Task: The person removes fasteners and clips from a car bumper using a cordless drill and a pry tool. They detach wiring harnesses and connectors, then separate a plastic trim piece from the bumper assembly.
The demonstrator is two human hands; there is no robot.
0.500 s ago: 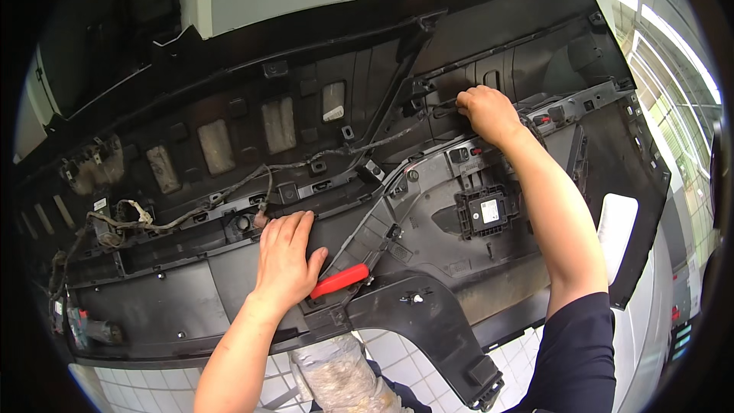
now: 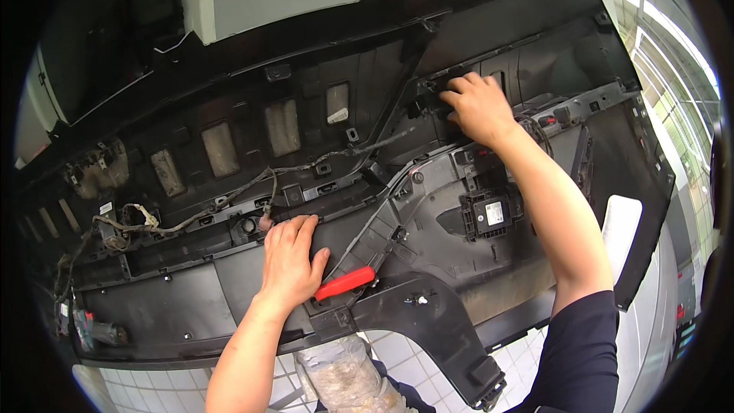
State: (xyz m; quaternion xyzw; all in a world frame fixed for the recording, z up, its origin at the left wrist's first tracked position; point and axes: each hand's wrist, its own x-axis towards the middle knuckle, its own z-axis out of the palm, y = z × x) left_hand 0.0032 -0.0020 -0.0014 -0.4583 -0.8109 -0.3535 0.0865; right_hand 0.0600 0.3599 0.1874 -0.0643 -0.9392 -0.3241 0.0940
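A large black car bumper [image 2: 527, 61] lies with its inner side up. My left hand [image 2: 293, 260] rests flat on its lower ledge, thumb apart from the fingers. Beside that thumb lies a tool with a red handle [image 2: 345, 283], not gripped. My right hand [image 2: 482, 109] is over the upper right part, close to a black bracket [image 2: 420, 99]. Its bent fingers and thumb are spread, and I see nothing between them. A dark wiring harness [image 2: 306, 162] runs leftward across the bumper from below this bracket.
A black module with a white label [image 2: 489, 213] is mounted right of centre. At the left end sits a dark tool with teal parts [image 2: 103, 330]. A wrapped support [image 2: 348, 375] is under the near edge, above a tiled floor [image 2: 153, 390].
My right hand's fingers have gone from pinched together to spread, and the hand has turned slightly. My left hand keeps its place on the bumper; the whole view has shifted a little.
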